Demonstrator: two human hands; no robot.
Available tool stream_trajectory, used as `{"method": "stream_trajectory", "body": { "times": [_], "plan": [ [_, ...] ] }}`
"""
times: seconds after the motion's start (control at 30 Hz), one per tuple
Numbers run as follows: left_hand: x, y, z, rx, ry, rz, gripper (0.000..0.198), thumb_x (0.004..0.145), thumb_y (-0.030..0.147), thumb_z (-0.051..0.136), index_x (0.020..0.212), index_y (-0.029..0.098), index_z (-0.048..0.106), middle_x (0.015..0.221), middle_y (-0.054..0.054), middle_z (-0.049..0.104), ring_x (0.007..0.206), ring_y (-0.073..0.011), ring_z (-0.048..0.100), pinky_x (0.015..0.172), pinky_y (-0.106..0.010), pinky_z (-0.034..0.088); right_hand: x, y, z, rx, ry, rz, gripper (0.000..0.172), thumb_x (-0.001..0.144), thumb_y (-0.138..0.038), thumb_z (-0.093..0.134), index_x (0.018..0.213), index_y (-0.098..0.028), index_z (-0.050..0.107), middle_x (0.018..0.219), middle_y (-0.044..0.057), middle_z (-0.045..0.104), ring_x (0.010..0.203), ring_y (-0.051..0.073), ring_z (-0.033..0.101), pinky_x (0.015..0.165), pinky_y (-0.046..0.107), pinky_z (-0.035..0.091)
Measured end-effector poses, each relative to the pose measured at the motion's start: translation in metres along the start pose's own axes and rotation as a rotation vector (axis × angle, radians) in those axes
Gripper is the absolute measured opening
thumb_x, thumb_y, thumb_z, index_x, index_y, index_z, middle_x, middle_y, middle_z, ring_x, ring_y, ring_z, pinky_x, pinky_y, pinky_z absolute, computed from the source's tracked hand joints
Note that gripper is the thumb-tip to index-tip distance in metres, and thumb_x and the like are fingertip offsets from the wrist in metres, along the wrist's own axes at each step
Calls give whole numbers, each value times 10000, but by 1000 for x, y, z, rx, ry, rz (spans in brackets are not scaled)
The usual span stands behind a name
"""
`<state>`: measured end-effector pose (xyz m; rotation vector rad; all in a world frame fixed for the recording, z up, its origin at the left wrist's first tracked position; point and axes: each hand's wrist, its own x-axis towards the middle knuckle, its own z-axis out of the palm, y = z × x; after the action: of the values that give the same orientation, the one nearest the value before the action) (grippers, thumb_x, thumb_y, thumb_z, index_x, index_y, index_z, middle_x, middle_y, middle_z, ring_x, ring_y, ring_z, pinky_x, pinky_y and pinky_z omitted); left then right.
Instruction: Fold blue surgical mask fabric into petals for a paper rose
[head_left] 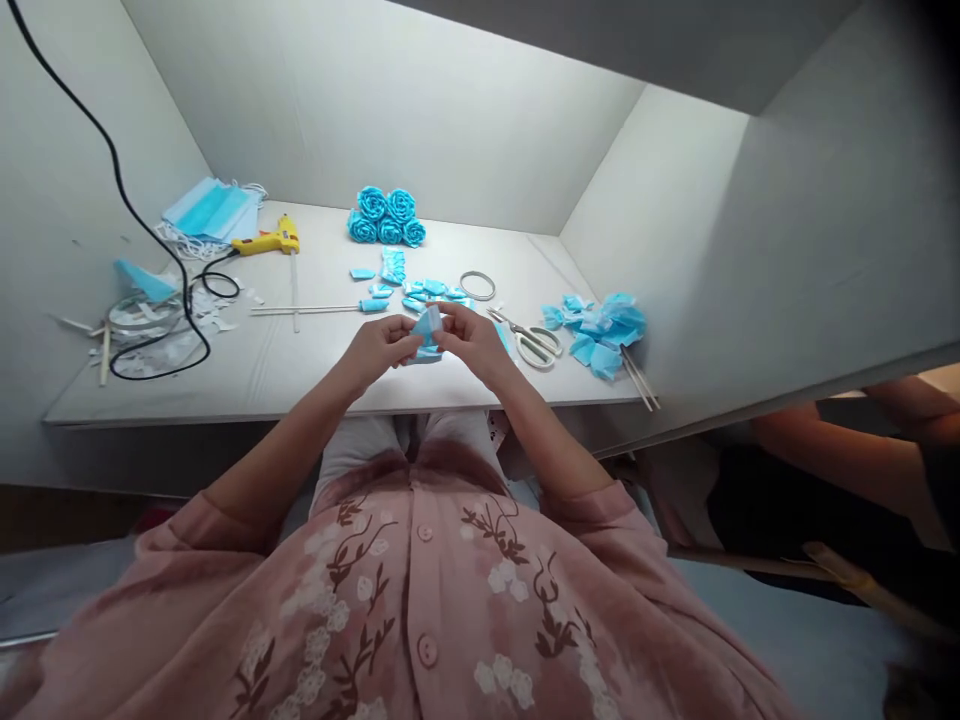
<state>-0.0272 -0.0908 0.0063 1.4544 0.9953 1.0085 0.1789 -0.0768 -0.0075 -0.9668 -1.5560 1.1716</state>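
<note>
Both hands meet near the front of the white table. My left hand pinches one side of a folded light-blue piece of mask fabric. On its other side, the fingers of my right hand are closed on the same piece. Just beyond the hands lie several small folded blue pieces. A pair of white-handled scissors rests to the right of my right hand. Left of centre, thin sticks lie with a rolled blue piece at their end.
Several rolled blue roses are stacked at the back. A yellow glue gun and blue masks stand left, with a black cable and white scraps. A tape ring and crumpled blue fabric lie right. Another person's arm shows beyond the partition.
</note>
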Motion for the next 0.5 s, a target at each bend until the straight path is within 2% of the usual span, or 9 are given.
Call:
{"method": "stream_trajectory", "body": {
  "times": [0.07,0.13,0.23,0.33,0.4,0.5],
  "plan": [
    [-6,-6,-16,-21,-15,-42,559,721,394,800,1205,141,681,687,8,697,579,-129,579,563,-250,457,-2,3,-17,-19,52,-1,580,765,-379,765,1303,-181,681,793,-53,619,755,119,593,745,283,584],
    [-10,-12,-33,-28,43,-74,688,745,369,798,1365,135,615,739,4,722,612,-131,596,577,-247,466,0,3,-38,-27,131,-8,615,764,-382,779,1340,-201,664,778,-64,578,757,117,580,762,280,603],
    [-10,-20,-46,-58,167,-105,564,770,352,757,1282,133,666,727,13,695,610,-115,571,579,-237,450,16,8,-64,-70,242,17,647,796,-406,747,1398,-201,629,780,-60,575,748,125,598,784,300,623],
    [-7,-24,-43,-64,210,-95,439,752,348,732,1136,135,716,703,14,670,601,-114,556,575,-243,435,45,19,-74,-271,244,68,655,868,-384,656,1474,-145,582,889,13,688,835,183,687,885,383,638],
    [-7,-24,-38,-51,205,-67,413,735,341,729,1095,139,729,696,12,668,601,-119,553,573,-249,429,62,27,-77,-577,196,44,642,886,-351,671,1484,-134,591,1145,112,766,1066,263,729,1069,469,582],
    [-9,-24,-38,-37,242,-47,403,730,336,727,1079,137,750,687,9,670,602,-120,547,568,-251,418,72,28,-89,-914,187,-58,631,920,-417,700,1480,-143,607,1474,192,684,1368,365,644,1224,544,462]
  ]
}}
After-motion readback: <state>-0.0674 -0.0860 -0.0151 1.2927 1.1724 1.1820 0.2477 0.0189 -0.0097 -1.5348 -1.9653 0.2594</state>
